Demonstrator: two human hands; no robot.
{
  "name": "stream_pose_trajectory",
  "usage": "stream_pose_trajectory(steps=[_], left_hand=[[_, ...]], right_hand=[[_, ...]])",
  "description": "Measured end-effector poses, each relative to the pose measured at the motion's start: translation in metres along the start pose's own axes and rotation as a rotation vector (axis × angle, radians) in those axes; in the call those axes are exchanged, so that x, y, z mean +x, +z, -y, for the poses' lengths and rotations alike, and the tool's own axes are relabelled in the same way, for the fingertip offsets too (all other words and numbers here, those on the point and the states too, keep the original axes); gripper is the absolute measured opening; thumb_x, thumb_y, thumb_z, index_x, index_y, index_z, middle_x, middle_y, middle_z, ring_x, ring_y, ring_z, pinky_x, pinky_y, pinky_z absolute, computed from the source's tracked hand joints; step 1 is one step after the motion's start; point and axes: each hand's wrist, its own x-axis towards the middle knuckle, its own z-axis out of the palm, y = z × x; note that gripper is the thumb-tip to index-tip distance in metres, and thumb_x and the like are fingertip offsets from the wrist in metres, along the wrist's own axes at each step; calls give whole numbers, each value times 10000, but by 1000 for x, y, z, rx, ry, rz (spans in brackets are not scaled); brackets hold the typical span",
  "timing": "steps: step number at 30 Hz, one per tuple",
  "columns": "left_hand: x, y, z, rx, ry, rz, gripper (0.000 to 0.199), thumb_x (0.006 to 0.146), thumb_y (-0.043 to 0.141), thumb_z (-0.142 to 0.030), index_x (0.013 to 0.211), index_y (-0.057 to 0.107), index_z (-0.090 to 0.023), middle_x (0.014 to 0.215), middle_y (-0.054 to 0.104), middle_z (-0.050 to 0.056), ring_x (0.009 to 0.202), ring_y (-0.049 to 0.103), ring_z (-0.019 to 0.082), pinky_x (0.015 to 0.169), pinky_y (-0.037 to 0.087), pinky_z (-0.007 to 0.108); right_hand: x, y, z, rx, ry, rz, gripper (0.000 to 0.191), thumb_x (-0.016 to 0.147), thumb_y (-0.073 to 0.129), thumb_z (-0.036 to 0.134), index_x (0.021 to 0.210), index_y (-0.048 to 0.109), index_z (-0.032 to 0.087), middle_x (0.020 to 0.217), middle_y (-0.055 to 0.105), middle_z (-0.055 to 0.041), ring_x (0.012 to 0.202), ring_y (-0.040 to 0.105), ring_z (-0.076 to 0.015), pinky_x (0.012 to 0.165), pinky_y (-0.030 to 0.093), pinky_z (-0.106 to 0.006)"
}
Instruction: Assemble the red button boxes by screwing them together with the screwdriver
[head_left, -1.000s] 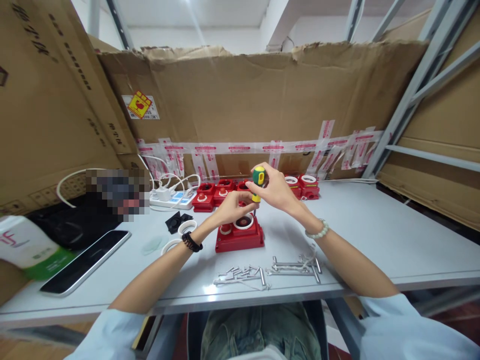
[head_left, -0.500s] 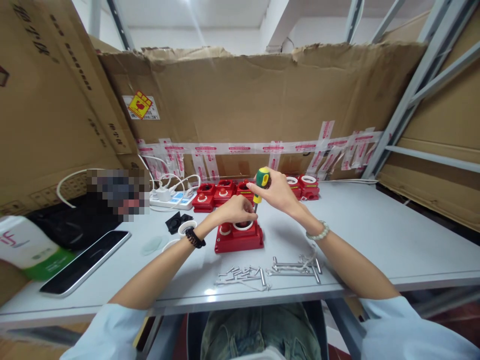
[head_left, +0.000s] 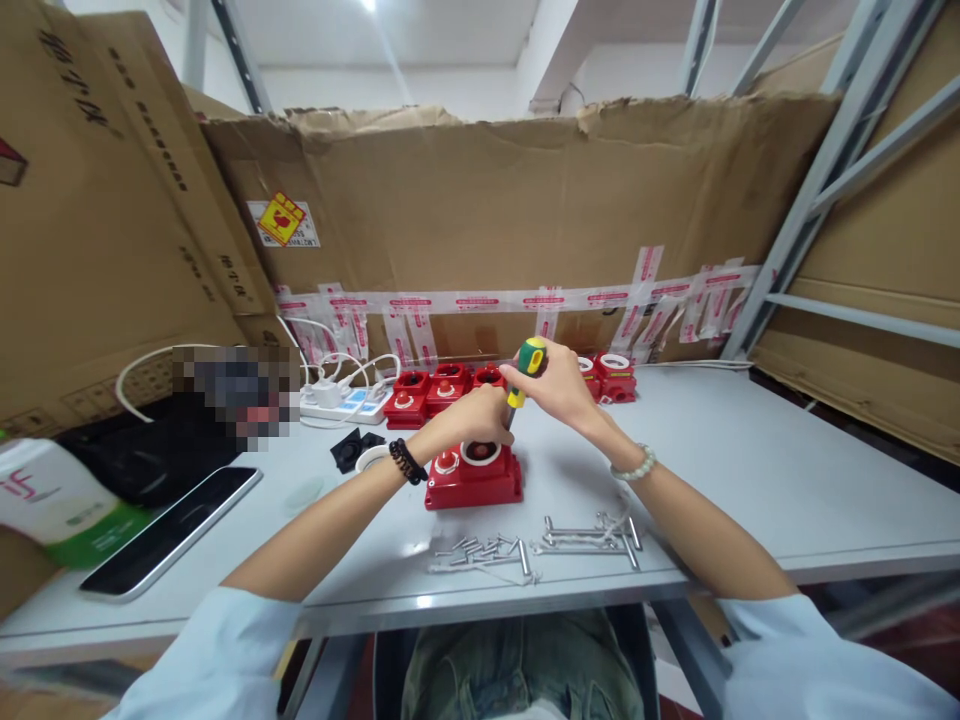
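Note:
My right hand (head_left: 561, 382) is wrapped round the green and yellow handle of a screwdriver (head_left: 528, 362), which tilts with its shaft pointing down. Under it sits a red control box (head_left: 474, 490) with a white ring (head_left: 480, 458) and a red knob (head_left: 447, 460) on top. Bent over the back right of this box, my left hand (head_left: 484, 415) has its fingers pressed together beside the screwdriver's shaft. What those fingers pinch is hidden, as is the screwdriver's tip.
Several screws (head_left: 480, 548) and metal rods (head_left: 589, 535) lie near the front edge. More red boxes (head_left: 448, 388) line the back before a cardboard wall, with a white power strip (head_left: 345, 403) beside them. Black parts (head_left: 352, 450), a phone (head_left: 176, 530) and a green-white pack (head_left: 71, 510) are left.
My left hand has shifted slightly right and up, its wrist moving right, uncovering more of the white ring. The screwdriver handle leans a little further right, still in my right hand.

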Motion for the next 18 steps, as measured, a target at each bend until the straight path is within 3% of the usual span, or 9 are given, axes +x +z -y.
stream_pose_trajectory(steps=[5,9,18], left_hand=[[-4,-4,0,30,23,-2,56,620,652,-170,580,621,-147,588,649,18,538,570,148,499,370,245],[-4,0,-2,35,20,-20,12,613,661,-150,612,654,-140,623,671,33,546,578,153,499,376,246],[-6,3,-2,-37,-22,-26,217,616,711,-196,821,725,-127,740,705,49,640,632,178,551,439,240]], right_hand=[[0,-2,1,21,4,-68,251,710,666,416,719,581,180,626,603,-1,569,534,-144,555,408,-269],[-1,-2,-1,11,7,-84,248,707,668,415,693,581,183,610,596,2,562,524,-141,550,408,-265],[1,-15,-7,78,41,-203,245,690,694,409,706,601,183,633,624,-6,574,549,-151,585,452,-277]])
